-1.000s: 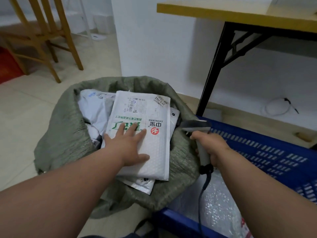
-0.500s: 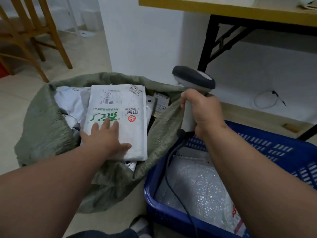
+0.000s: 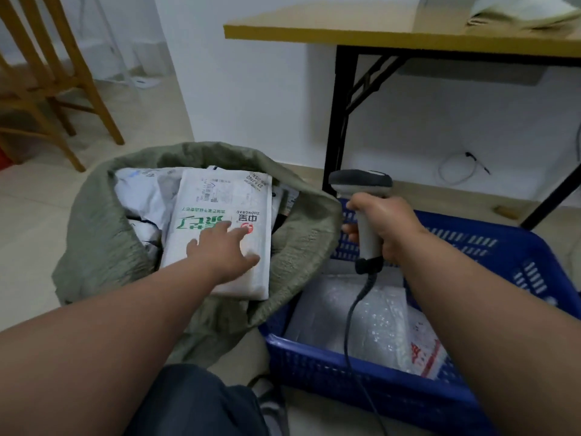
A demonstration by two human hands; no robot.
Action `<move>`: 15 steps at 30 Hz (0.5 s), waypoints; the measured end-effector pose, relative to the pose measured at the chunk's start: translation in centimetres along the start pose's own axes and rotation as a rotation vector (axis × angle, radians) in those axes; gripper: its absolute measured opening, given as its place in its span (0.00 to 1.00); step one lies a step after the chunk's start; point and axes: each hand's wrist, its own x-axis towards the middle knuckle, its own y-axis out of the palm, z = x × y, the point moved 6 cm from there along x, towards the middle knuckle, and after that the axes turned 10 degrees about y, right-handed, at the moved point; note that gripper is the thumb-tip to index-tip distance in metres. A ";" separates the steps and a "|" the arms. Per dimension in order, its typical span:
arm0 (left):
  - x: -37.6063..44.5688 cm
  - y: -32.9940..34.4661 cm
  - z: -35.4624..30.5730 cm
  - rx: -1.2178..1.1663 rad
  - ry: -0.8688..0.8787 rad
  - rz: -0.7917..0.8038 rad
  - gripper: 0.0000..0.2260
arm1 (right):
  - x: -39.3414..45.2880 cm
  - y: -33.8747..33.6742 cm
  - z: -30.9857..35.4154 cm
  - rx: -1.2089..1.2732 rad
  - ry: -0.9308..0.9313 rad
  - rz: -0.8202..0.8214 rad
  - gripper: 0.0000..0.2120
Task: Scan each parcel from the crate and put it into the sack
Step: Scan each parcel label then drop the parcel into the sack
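Lying flat on top of the pile in the sack (image 3: 103,247), the white parcel (image 3: 220,221) looks light, soft and slippery; take it by an edge. Your left hand (image 3: 224,251) rests on it, fingers straight. Your right hand (image 3: 382,226) is clamped round the scanner (image 3: 361,187). Next, a bubble-wrapped parcel (image 3: 371,319) waits in the blue crate (image 3: 371,382), to the right.

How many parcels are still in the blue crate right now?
2 that I can see in the blue crate: a bubble-wrap parcel across the bottom, and a white parcel with red print at its right, partly behind the right forearm. More may be hidden underneath.
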 end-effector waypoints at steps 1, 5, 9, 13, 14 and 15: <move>0.2 -0.8 -1.2 -0.002 0.027 -0.050 0.31 | -0.2 -0.9 -0.1 -0.027 0.001 -0.006 0.05; 0.7 -2.9 -7.0 0.006 0.133 -0.164 0.29 | -0.2 -4.7 -1.3 -0.128 0.026 -0.015 0.09; 1.0 -2.4 -13.5 0.014 0.291 -0.183 0.27 | 1.6 -9.0 -3.4 -0.156 0.063 -0.089 0.11; 1.3 0.1 -20.1 0.107 0.561 -0.213 0.21 | 4.0 -13.4 -6.0 -0.121 0.138 -0.145 0.11; 1.6 1.1 -21.8 0.120 0.627 -0.195 0.20 | 4.7 -14.4 -6.7 -0.112 0.155 -0.158 0.11; 1.9 2.3 -23.3 0.123 0.672 -0.162 0.19 | 5.4 -15.4 -7.4 -0.104 0.168 -0.171 0.11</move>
